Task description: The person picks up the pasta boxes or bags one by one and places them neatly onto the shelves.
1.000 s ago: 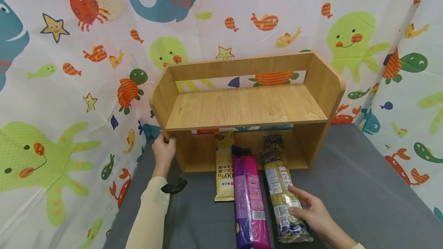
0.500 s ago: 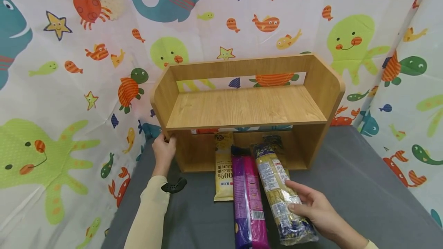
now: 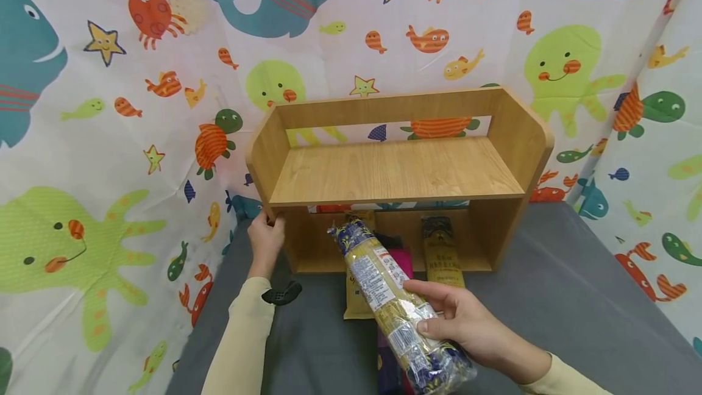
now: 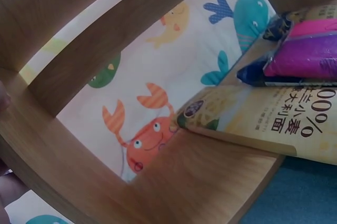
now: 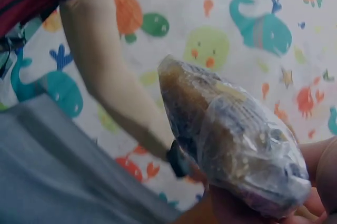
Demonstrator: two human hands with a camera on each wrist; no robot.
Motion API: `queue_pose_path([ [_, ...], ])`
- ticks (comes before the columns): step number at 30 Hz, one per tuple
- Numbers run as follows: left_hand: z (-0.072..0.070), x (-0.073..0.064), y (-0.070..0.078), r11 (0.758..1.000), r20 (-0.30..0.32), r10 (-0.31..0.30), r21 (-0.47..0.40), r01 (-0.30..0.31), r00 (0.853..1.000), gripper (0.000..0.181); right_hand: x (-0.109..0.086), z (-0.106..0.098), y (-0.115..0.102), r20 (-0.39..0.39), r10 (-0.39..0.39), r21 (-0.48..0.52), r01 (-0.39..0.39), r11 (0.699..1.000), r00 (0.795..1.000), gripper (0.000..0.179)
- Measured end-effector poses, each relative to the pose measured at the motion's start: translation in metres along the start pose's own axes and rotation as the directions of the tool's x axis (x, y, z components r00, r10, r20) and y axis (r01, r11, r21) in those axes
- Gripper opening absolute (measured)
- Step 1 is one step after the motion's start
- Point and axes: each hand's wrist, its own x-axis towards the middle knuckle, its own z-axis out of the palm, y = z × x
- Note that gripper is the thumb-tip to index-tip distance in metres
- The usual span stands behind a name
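Observation:
My right hand point(image 3: 471, 325) holds a clear-wrapped pack of pasta point(image 3: 378, 294) with dark blue ends, thumb on one side and fingers on the other. The pack tilts to the upper left over a purple-pink bag point(image 3: 404, 261), hiding much of it. In the right wrist view the pack's crinkled end point(image 5: 231, 145) points at the camera. My left hand point(image 3: 265, 241) grips the left side panel of a wooden two-tier shelf point(image 3: 395, 169). A yellow pasta bag point(image 4: 253, 116) lies partly inside the lower tier, left of the purple-pink one. Another gold bag point(image 3: 443, 255) lies to the right.
The shelf stands on a grey-covered table point(image 3: 548, 297), against a white curtain point(image 3: 329, 53) printed with sea animals. A black band point(image 3: 282, 293) is around my left wrist.
My right hand has lifted the pasta pack and carried it left, from over the right-hand gold bag to across the purple-pink bag. My left hand keeps its grip on the shelf.

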Motion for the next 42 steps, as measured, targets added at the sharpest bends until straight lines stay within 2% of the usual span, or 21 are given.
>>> queue_pose_path([
  [4,0.0,0.001,0.0,1.0,0.011,-0.016,-0.008,0.016,1.0,0.035,0.013,0.011,-0.021,0.047,0.019,0.054,-0.021,0.998,0.999,0.067],
  [10,-0.001,0.003,-0.001,1.0,0.001,-0.009,-0.01,0.009,1.0,0.036,0.038,0.022,-0.051,0.03,0.027,0.02,-0.028,0.999,0.999,0.072],
  [14,-0.003,0.001,-0.002,1.0,-0.001,-0.004,-0.003,0.004,1.0,0.034,0.054,0.028,-0.067,-0.027,0.056,0.015,-0.056,0.998,0.998,0.073],
  [17,-0.003,0.0,-0.002,1.0,-0.009,0.004,0.006,-0.004,1.0,0.033,0.07,0.03,-0.075,-0.11,0.086,0.008,-0.086,0.996,0.99,0.07],
  [25,0.0,-0.002,-0.003,1.0,-0.018,0.015,0.014,-0.015,1.0,0.03,0.13,0.022,-0.06,-0.303,0.111,-0.044,-0.13,0.991,0.946,0.064],
  [27,0.0,-0.002,-0.003,1.0,-0.017,0.013,0.01,-0.013,1.0,0.031,0.143,0.021,-0.058,-0.337,0.125,-0.051,-0.151,0.987,0.933,0.064],
  [30,0.0,-0.003,-0.002,1.0,-0.025,0.008,0.006,-0.008,1.0,0.032,0.159,0.022,-0.058,-0.362,0.119,-0.069,-0.153,0.986,0.925,0.066],
  [33,0.0,-0.004,-0.002,1.0,-0.027,-0.006,-0.002,0.006,1.0,0.032,0.171,0.024,-0.057,-0.39,0.064,-0.129,-0.123,0.984,0.918,0.069],
  [37,0.001,-0.004,-0.001,1.0,-0.012,-0.021,-0.019,0.021,1.0,0.033,0.177,0.028,-0.055,-0.447,-0.01,-0.217,-0.097,0.971,0.894,0.066],
  [39,0.002,-0.005,-0.002,0.999,-0.013,-0.02,-0.029,0.02,1.0,0.034,0.18,0.029,-0.053,-0.467,-0.013,-0.223,-0.103,0.969,0.884,0.064],
  [42,0.003,-0.005,-0.002,0.999,-0.036,-0.004,-0.033,0.002,0.999,0.033,0.185,0.029,-0.05,-0.483,0.023,-0.176,-0.123,0.977,0.875,0.065],
])
